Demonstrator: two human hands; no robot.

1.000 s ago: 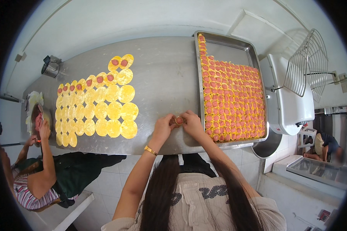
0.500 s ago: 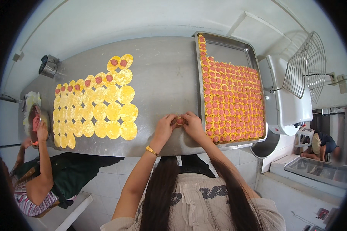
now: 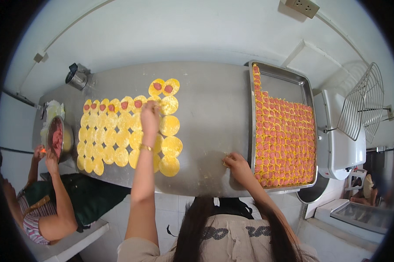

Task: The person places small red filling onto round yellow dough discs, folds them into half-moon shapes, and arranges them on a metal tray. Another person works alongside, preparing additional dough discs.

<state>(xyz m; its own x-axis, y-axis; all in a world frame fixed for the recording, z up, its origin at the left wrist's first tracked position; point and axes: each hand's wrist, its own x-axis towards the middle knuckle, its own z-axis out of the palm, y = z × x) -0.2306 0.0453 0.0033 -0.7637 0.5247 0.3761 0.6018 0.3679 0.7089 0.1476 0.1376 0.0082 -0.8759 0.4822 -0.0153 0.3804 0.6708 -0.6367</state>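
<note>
My left hand [image 3: 150, 117] reaches over rows of round yellow dumpling wrappers [image 3: 171, 146] on the left. Its fingertips are pinched together at a wrapper at the right part of the meat-topped row; the hand partly hides that wrapper. Dabs of pink meat filling [image 3: 139, 104] sit on several wrappers at the far side. My right hand [image 3: 239, 168] is low over the steel table, just left of the tray, closed around a small dumpling [image 3: 226, 161]. Formed dumplings [image 3: 284, 139], yellow with pink tops, stand in tight rows in the metal tray [image 3: 251, 118] on the right.
At the left end a co-worker's hands [image 3: 51, 158] are at a metal bowl [image 3: 68, 139] of pink meat. A metal cup [image 3: 77, 77] stands at the back left. A white appliance [image 3: 336, 135] and wire rack [image 3: 360, 105] are beyond the tray. Another person is at the far right.
Both hands were together on one dumpling near the table's front. My left hand has moved away left to the wrappers; my right hand keeps the dumpling. The view has shifted.
</note>
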